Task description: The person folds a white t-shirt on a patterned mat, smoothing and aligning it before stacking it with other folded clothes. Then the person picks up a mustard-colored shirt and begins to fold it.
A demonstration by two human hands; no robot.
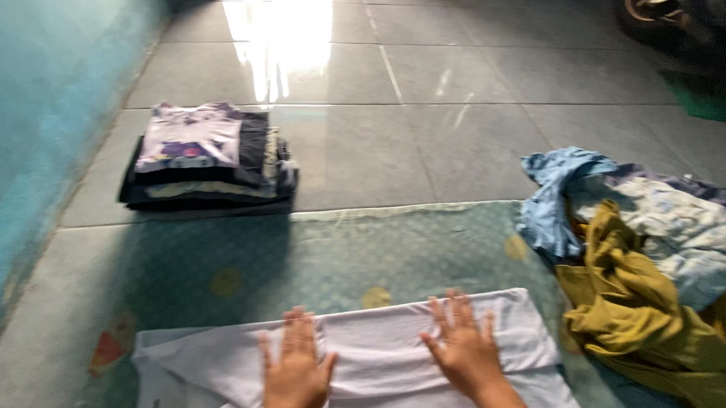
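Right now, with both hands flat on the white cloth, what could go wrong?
1. The left hand and right hand press the white cloth flat on a thin mat; a push might slide or wrinkle the cloth.
2. The loose pile of clothes lies close on the right, so a yellow piece could get mixed in.
3. The folded stack looks a bit uneven and might lean over if more goes on top.
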